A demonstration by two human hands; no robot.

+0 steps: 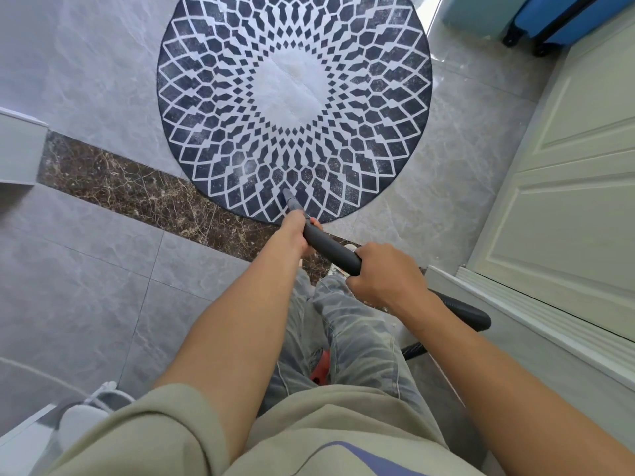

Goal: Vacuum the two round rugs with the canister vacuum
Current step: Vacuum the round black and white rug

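One round rug (pixel 378 97) with a dark blue and white diamond pattern and a white centre lies on the grey tiled floor ahead of me. A dark grey vacuum wand (pixel 328 247) slants down to the rug's near edge, where its narrow tip touches the pattern. My left hand (pixel 295 231) grips the wand low down, close to the tip. My right hand (pixel 381 273) grips the wand's upper end. From there the black hose (pixel 460 312) bends back to my right. A red part of the canister (pixel 321 367) shows between my legs. No second rug is in view.
A dark brown marble strip (pixel 137 190) crosses the floor under the rug's near edge. A white panelled door (pixel 567 201) and its sill stand at the right. A blue suitcase (pixel 563 18) sits at the top right. White furniture edges (pixel 17 149) are at the left, and a grey slipper (pixel 82 417) lies at the bottom left.
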